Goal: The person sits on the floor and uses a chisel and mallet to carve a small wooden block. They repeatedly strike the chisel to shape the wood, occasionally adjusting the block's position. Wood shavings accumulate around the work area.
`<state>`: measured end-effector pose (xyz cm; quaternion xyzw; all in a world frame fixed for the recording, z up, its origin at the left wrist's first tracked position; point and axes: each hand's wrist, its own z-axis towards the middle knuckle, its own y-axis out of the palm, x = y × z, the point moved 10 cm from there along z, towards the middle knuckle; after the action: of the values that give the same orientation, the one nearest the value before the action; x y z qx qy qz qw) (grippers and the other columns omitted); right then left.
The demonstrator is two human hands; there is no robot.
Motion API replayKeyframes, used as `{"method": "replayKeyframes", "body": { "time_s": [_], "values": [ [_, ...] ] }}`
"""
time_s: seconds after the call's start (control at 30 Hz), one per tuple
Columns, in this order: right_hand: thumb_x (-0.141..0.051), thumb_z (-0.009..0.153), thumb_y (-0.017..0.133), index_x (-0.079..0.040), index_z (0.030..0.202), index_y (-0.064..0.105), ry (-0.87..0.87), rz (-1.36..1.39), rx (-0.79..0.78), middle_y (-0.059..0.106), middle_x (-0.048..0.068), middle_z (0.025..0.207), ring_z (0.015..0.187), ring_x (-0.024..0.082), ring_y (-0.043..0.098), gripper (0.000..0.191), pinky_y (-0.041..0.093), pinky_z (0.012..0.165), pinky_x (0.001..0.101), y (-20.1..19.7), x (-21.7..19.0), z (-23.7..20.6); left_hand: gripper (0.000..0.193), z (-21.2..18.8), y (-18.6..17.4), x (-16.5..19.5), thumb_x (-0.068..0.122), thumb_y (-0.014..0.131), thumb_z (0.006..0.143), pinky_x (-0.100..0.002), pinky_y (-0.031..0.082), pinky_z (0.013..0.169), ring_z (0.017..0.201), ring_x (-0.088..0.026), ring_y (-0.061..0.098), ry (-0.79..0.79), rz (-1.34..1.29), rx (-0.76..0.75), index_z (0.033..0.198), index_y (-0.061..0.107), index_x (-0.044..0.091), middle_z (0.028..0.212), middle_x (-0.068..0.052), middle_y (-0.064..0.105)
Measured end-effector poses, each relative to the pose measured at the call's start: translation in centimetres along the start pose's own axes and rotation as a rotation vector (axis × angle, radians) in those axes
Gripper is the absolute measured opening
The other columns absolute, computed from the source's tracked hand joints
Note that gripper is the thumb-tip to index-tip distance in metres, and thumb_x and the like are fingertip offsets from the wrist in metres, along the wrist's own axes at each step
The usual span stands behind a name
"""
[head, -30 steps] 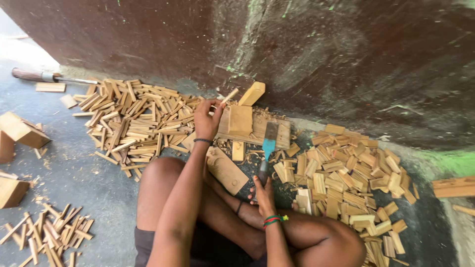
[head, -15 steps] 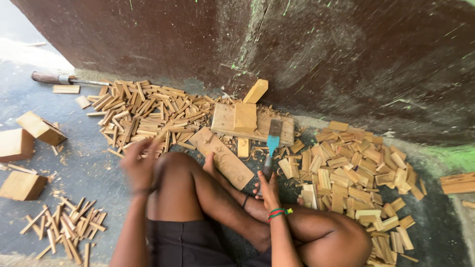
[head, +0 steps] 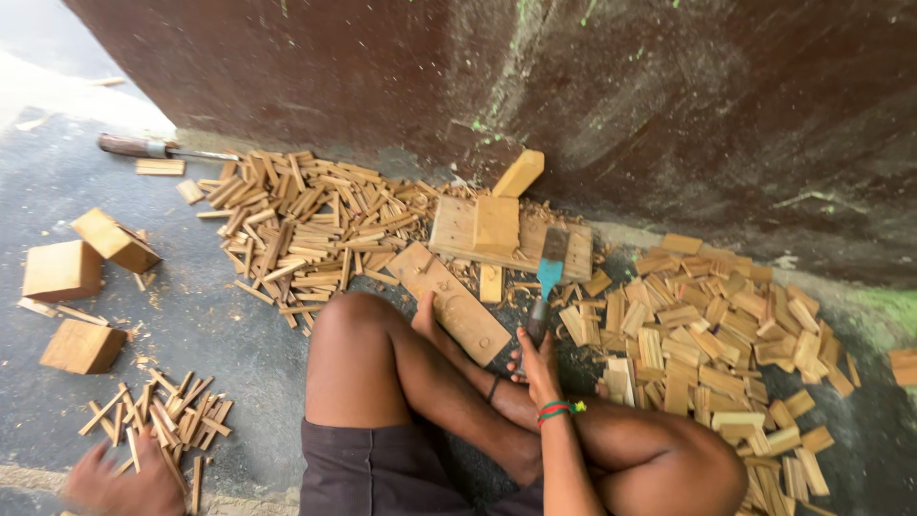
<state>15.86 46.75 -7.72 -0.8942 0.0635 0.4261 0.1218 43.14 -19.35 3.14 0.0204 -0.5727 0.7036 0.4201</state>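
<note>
I sit cross-legged on a dark floor against a brown wall. My right hand (head: 538, 361) grips the dark handle of a blue-bladed chisel (head: 547, 277) that points toward a flat wooden board (head: 457, 229). A long wooden plank (head: 457, 304) lies by my foot. My left hand (head: 124, 483), blurred, is down at the lower left, reaching into a small pile of thin wood sticks (head: 162, 416); whether it holds any I cannot tell. A small upright block (head: 497, 225) rests on the board.
A big heap of split sticks (head: 306, 225) lies left of the board, and a heap of flat wood chips (head: 726, 334) to the right. Wooden blocks (head: 72, 272) sit at the left. A long-handled tool (head: 158, 148) lies by the wall.
My left hand has swung from the board, past my knee, down to the small stick pile at lower left. The right hand stays on the chisel. The view has shifted.
</note>
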Motion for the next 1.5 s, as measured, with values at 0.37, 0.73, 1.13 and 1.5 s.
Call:
{"method": "replayKeyframes", "body": {
  "time_s": [0.37,0.73,1.13,1.5],
  "values": [
    [-0.041,0.093,0.069,-0.013,0.120,0.051,0.023,0.000,0.010,0.061,0.005,0.073,0.049,0.016,0.060,0.043,0.047,0.038,0.0301,-0.2,0.4,-1.5,0.083,-5.3,12.0,50.8,0.039,0.093,0.072,-0.046,0.046,0.105,0.123,-0.036,0.058,0.802,-0.633,-0.515,0.137,0.056,0.002,0.131,-0.018,0.063],
    [-0.039,0.092,0.069,-0.015,0.117,0.050,0.039,0.066,-0.045,0.059,0.004,0.071,0.047,0.015,0.058,0.040,0.043,0.036,0.0281,0.1,0.0,-3.7,0.071,-17.6,26.5,57.4,0.043,0.081,0.080,-0.052,0.039,0.108,0.129,-0.032,0.054,1.093,-0.192,-0.642,0.142,0.056,0.020,0.153,-0.009,0.051],
    [-0.034,0.093,0.070,-0.013,0.112,0.053,0.031,0.048,0.004,0.059,0.005,0.071,0.045,0.014,0.056,0.033,0.041,0.035,0.0276,-0.1,0.1,-3.2,0.074,-16.3,24.0,57.8,0.036,0.084,0.072,-0.059,0.030,0.112,0.134,-0.034,0.048,0.963,-0.218,-0.636,0.138,0.056,0.018,0.153,-0.013,0.043],
    [-0.022,0.093,0.069,-0.015,0.111,0.053,-0.205,0.354,0.189,0.058,0.002,0.070,0.045,0.015,0.055,0.025,0.041,0.033,0.0283,-4.9,-2.4,-3.4,0.052,-26.9,7.6,43.6,0.020,0.073,0.071,-0.058,0.043,0.096,0.108,-0.044,0.056,1.185,-0.617,-0.646,0.121,0.062,0.006,0.117,-0.022,0.058]
  ]
}}
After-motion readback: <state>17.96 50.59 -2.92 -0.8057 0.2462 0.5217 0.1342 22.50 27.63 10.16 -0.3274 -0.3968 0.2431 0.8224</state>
